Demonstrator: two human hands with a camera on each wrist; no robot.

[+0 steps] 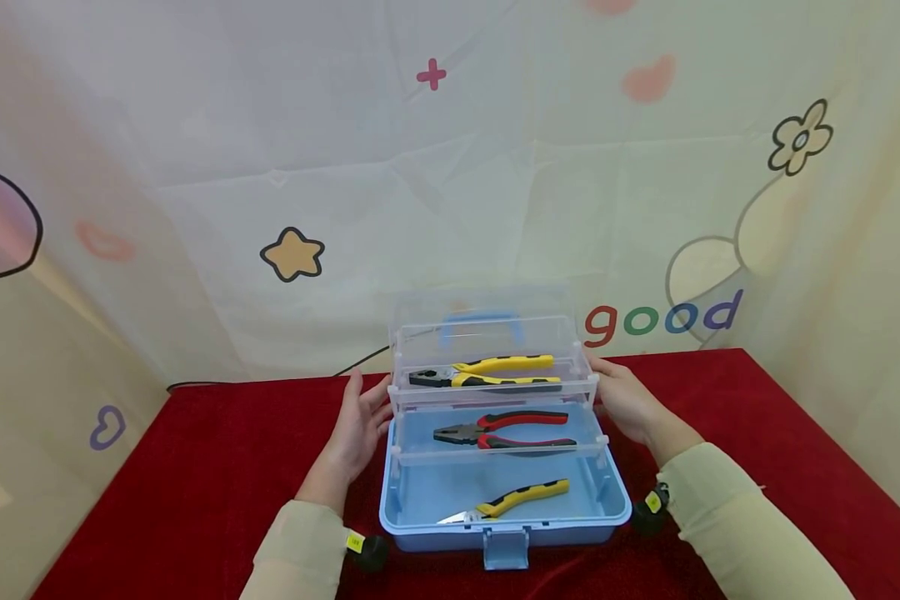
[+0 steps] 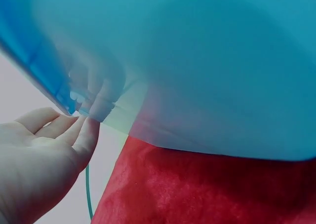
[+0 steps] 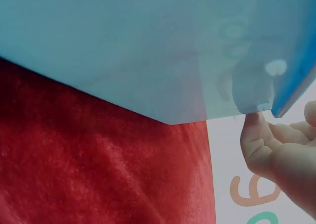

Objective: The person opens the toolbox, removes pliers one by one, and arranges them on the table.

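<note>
A blue toolbox (image 1: 506,533) stands open on the red cloth, its clear lid (image 1: 487,302) raised at the back. Yellow-and-black pliers (image 1: 506,364) lie in the upper clear tray, red-and-black pliers (image 1: 525,417) in the tray below. Another yellow-handled pair of pliers (image 1: 525,497) rests in the box's bottom. At the left rear side my left hand (image 1: 360,429) has its fingers extended against the box edge; its fingertips (image 2: 89,130) meet the rim. My right hand (image 1: 630,404) touches the opposite rear side, with bent fingers (image 3: 254,140) at the rim, partly hidden.
A red cloth (image 1: 217,467) covers the table around the box. Close behind hangs a pale printed curtain (image 1: 457,192). The box's front latch (image 1: 506,550) hangs down. Each wrist wears a black camera strap.
</note>
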